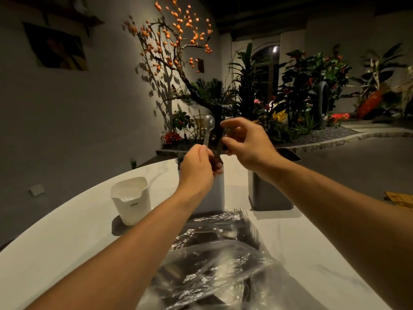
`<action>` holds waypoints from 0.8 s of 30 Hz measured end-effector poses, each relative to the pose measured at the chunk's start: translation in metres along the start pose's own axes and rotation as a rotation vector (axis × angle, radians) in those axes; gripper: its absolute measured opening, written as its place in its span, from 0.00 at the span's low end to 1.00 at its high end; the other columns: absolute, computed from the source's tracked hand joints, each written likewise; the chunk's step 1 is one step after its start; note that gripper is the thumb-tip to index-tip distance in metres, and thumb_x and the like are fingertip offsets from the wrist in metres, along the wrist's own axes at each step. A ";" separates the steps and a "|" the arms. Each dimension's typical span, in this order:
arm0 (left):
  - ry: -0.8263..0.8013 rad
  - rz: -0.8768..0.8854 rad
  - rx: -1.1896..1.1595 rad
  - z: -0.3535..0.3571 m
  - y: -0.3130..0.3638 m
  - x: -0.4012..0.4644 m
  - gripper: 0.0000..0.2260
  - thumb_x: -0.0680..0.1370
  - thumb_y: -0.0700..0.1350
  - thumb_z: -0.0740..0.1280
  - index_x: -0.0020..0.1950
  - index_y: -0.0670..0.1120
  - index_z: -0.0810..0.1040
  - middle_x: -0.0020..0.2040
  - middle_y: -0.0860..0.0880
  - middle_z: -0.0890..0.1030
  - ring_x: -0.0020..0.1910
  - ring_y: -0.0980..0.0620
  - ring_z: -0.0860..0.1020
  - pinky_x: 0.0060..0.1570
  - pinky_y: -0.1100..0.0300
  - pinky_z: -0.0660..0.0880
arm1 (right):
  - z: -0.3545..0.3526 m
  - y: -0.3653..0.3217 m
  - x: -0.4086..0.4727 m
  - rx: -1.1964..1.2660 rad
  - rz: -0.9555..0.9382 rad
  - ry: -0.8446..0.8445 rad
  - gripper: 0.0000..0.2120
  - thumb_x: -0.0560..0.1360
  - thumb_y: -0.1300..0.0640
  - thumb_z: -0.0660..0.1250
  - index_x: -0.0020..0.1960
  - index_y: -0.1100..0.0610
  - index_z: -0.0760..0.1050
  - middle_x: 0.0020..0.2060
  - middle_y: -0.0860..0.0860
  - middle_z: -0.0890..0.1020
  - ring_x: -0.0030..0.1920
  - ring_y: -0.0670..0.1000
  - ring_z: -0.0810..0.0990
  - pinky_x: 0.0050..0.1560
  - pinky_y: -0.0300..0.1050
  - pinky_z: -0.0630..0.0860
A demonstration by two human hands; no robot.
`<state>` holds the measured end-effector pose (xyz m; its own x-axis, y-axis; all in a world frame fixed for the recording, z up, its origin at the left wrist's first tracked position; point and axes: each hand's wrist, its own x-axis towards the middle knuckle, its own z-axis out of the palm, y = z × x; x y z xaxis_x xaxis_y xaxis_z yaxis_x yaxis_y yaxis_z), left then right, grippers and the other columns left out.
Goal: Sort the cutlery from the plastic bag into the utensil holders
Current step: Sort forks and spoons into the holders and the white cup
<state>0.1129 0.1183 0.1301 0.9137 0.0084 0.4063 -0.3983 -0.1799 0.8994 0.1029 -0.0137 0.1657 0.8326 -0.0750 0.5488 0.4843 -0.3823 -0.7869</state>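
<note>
Head view shows both hands raised together above the bench (67, 242), working on a small bunch of cutlery. The left hand (196, 168) pinches the handle of a clear spoon (209, 126), whose bowl stands up above the fingers, and seems to grip some dark pieces too. The right hand (243, 142) curls round something clear and dark just beside it; what exactly it holds is too blurred to tell. The two hands touch or nearly touch, as if pulling pieces apart by kind.

Three utensil holders stand beyond and below the hands: a white holder (131, 202) off to the left, a grey holder (214, 193) directly under the left hand, and a dark holder (270, 193) under the right wrist. A few dark fork tips poke up at the grey one's far edge; the white one looks bare inside, and the dark one's contents cannot be seen.

One plastic bag (214, 265) lies between the forearms, nearer the person, and many dark pieces show through it, too jumbled to count. Judged from this, sorting is at an early stage: most cutlery remains bagged, and the bunch in hand has yet to be dropped in.
</note>
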 end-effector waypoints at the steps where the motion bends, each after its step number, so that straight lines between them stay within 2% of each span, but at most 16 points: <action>1: 0.071 0.032 0.055 -0.006 0.000 0.002 0.16 0.87 0.47 0.51 0.46 0.42 0.73 0.40 0.45 0.79 0.38 0.52 0.79 0.37 0.59 0.76 | 0.003 -0.003 0.002 -0.035 -0.055 0.095 0.16 0.78 0.64 0.67 0.64 0.53 0.73 0.48 0.47 0.81 0.48 0.43 0.81 0.40 0.28 0.77; 3: 0.193 0.067 0.136 -0.019 0.000 0.008 0.17 0.87 0.48 0.50 0.46 0.44 0.74 0.42 0.46 0.78 0.42 0.51 0.77 0.39 0.57 0.74 | 0.008 -0.009 0.005 -0.061 -0.183 0.258 0.15 0.78 0.64 0.68 0.62 0.53 0.72 0.48 0.47 0.80 0.47 0.42 0.81 0.41 0.27 0.77; 6: 0.310 0.054 0.141 -0.037 -0.001 0.018 0.17 0.87 0.48 0.49 0.44 0.46 0.73 0.42 0.47 0.77 0.43 0.50 0.77 0.40 0.55 0.73 | 0.013 -0.019 0.015 -0.144 -0.386 0.429 0.12 0.78 0.66 0.67 0.60 0.57 0.72 0.49 0.50 0.79 0.47 0.45 0.80 0.47 0.31 0.78; 10: 0.312 0.007 0.111 -0.047 -0.010 0.027 0.17 0.87 0.48 0.50 0.43 0.47 0.73 0.43 0.47 0.79 0.46 0.49 0.79 0.47 0.50 0.77 | 0.025 -0.022 0.033 -0.354 -0.572 0.481 0.13 0.76 0.70 0.66 0.60 0.62 0.74 0.52 0.55 0.79 0.49 0.50 0.78 0.48 0.42 0.81; 12: 0.282 -0.004 0.105 -0.048 -0.015 0.027 0.16 0.87 0.49 0.51 0.44 0.48 0.73 0.43 0.49 0.79 0.45 0.52 0.78 0.48 0.51 0.77 | 0.037 -0.013 0.039 -0.410 -0.598 0.434 0.13 0.77 0.69 0.65 0.61 0.61 0.75 0.54 0.55 0.79 0.50 0.49 0.78 0.49 0.42 0.81; 14: 0.254 0.006 0.102 -0.050 -0.022 0.027 0.15 0.86 0.48 0.53 0.44 0.49 0.74 0.42 0.50 0.78 0.43 0.53 0.77 0.47 0.53 0.77 | 0.051 0.000 0.040 -0.490 -0.583 0.338 0.13 0.79 0.67 0.64 0.62 0.59 0.75 0.55 0.54 0.80 0.51 0.52 0.80 0.49 0.47 0.82; 17: 0.214 0.005 0.073 -0.052 -0.032 0.028 0.14 0.86 0.46 0.56 0.45 0.48 0.77 0.39 0.49 0.78 0.39 0.53 0.76 0.42 0.58 0.77 | 0.068 0.021 0.033 -0.649 -0.452 0.126 0.19 0.78 0.66 0.65 0.67 0.55 0.74 0.57 0.55 0.81 0.54 0.56 0.80 0.51 0.55 0.81; 19: 0.204 -0.005 0.059 -0.055 -0.037 0.028 0.13 0.86 0.44 0.57 0.46 0.47 0.78 0.37 0.49 0.78 0.37 0.54 0.76 0.42 0.58 0.77 | 0.073 0.031 0.030 -0.802 -0.290 -0.047 0.17 0.78 0.63 0.66 0.66 0.54 0.74 0.56 0.54 0.81 0.53 0.56 0.78 0.51 0.52 0.78; 21: 0.206 -0.012 0.058 -0.060 -0.041 0.027 0.13 0.86 0.43 0.57 0.47 0.47 0.78 0.37 0.49 0.79 0.37 0.54 0.77 0.43 0.57 0.79 | 0.076 0.037 0.027 -1.059 -0.238 -0.216 0.14 0.79 0.56 0.65 0.65 0.52 0.75 0.55 0.53 0.80 0.55 0.54 0.73 0.53 0.50 0.74; 22: 0.206 -0.014 0.057 -0.062 -0.042 0.026 0.12 0.86 0.43 0.57 0.48 0.47 0.78 0.38 0.49 0.80 0.37 0.54 0.78 0.44 0.56 0.80 | 0.077 0.039 0.027 -1.142 -0.249 -0.255 0.15 0.80 0.54 0.64 0.66 0.52 0.74 0.57 0.53 0.79 0.58 0.55 0.71 0.56 0.50 0.72; 24: 0.200 -0.018 0.057 -0.067 -0.043 0.025 0.11 0.86 0.43 0.57 0.50 0.46 0.78 0.38 0.49 0.81 0.36 0.54 0.79 0.43 0.56 0.81 | 0.080 0.036 0.028 -1.130 -0.281 -0.195 0.17 0.81 0.51 0.59 0.69 0.53 0.71 0.61 0.53 0.76 0.62 0.56 0.69 0.60 0.51 0.69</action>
<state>0.1471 0.1927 0.1121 0.8841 0.2063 0.4193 -0.3718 -0.2329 0.8986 0.1653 0.0443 0.1297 0.8089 0.2463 0.5339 0.2260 -0.9685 0.1044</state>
